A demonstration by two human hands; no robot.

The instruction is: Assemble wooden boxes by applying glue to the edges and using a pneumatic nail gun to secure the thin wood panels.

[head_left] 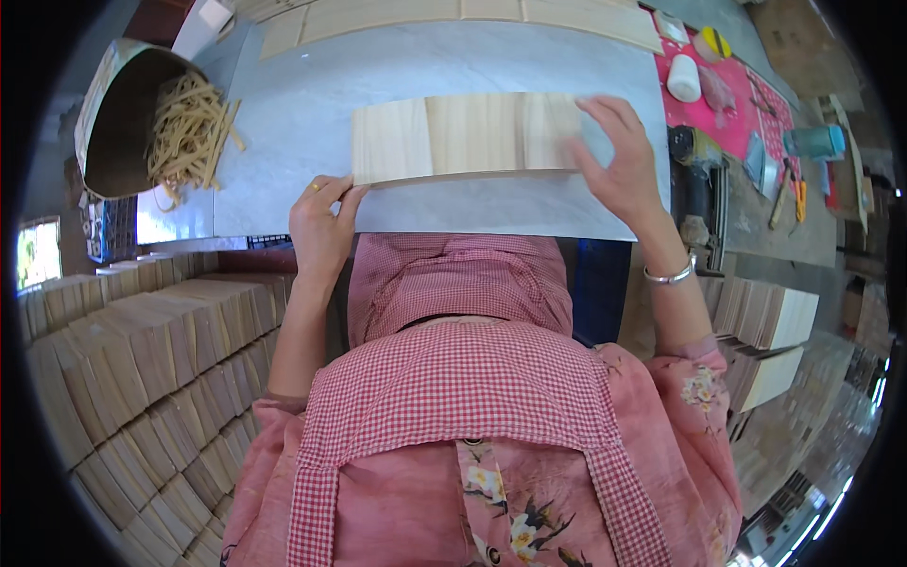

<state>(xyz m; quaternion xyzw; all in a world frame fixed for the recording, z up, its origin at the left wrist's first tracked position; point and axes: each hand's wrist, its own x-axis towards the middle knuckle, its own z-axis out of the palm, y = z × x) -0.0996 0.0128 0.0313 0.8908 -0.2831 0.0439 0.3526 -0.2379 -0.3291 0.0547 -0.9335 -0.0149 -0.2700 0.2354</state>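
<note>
A pale wooden board [472, 135] with darker bands of grain lies crosswise on the blue-grey tabletop [274, 123] before me. At its near left corner my left hand [322, 222] has thumb and forefinger pinched together on the edge, a ring on one finger. My right hand [624, 156] is at the board's right end, thumb and fingers spread apart. Its fingertips come up to that end, slightly blurred, and a gap shows between thumb and fingers. Whether the right fingertips press on the wood, I cannot tell.
On the left a tipped container [128, 123] spills tan rubber-band-like strips [189, 132]. More boards [406, 17] line the far edge. A white bottle [683, 78] and tools stand on the right. Stacked wood pieces [142, 350] fill the lower left; another stack [775, 317] is at right.
</note>
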